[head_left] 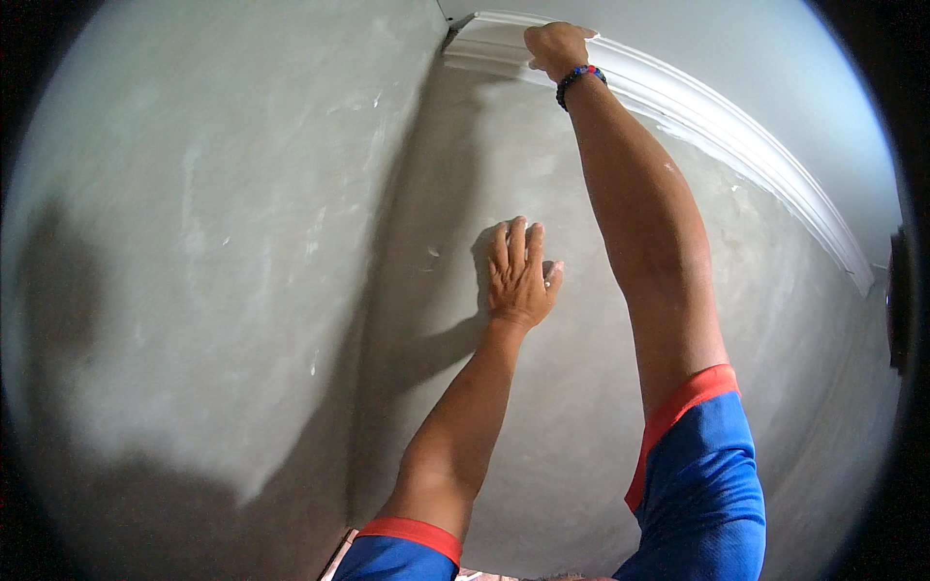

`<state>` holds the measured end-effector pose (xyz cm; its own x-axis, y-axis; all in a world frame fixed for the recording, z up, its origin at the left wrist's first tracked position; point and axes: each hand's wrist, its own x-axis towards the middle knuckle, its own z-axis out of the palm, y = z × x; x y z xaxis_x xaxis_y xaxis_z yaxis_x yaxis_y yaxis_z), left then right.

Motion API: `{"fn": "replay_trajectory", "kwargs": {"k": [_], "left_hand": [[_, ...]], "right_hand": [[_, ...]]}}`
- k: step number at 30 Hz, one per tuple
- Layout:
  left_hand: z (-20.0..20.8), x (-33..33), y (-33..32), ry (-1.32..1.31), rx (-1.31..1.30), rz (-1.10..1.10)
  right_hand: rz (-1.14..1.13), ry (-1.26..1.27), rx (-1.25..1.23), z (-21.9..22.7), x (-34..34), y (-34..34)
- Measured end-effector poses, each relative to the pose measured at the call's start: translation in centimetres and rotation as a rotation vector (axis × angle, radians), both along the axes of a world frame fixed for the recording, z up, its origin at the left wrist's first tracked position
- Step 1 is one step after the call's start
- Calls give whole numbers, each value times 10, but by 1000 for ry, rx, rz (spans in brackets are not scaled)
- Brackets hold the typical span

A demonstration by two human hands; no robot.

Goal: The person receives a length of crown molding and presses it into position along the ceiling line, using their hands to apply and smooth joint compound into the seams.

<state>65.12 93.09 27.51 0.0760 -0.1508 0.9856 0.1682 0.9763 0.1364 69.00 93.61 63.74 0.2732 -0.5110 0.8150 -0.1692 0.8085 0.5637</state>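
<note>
My left hand [521, 276] lies flat against the grey plastered wall [572, 378], its fingers stretched out and the thumb apart. Whitish residue shows on its fingertips. Overhead, my right hand [559, 50] is at the white crown moulding [697, 92], touching its face near the left end. Its fingers are curled in and partly hidden, so I cannot make out what they hold, if anything. A dark beaded bracelet [573, 81] is on the right wrist. The moulding runs along the top of the wall, with uneven white paste [693, 136] along part of its lower edge.
Another grey wall [223, 242] meets this one in a corner on the left. The pale ceiling [765, 58] is above the moulding. A dark object [898, 300] stands at the far right rim. Shadows of my arms and body fall on the walls.
</note>
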Motion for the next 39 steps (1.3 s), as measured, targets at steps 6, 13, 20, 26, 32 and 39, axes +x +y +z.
{"fn": "replay_trajectory", "kwargs": {"k": [6,13,20,26,32,39], "left_hand": [[1,7,4,-41,-15,-36],[0,8,2,-58,43,-36],[0,0,0,-27,22,16],[1,-2,2,-66,15,-10],[2,-9,13,36,-24,-140],[1,-12,3,68,-6,-104]], "right_hand": [[291,-262,-96,8,-5,-48],[47,-76,182,0,16,-103],[576,-462,-118,-23,19,-117],[459,-385,-43,-42,-1,-95],[190,-61,28,-10,-52,-70],[36,-361,77,-18,47,-63]]}}
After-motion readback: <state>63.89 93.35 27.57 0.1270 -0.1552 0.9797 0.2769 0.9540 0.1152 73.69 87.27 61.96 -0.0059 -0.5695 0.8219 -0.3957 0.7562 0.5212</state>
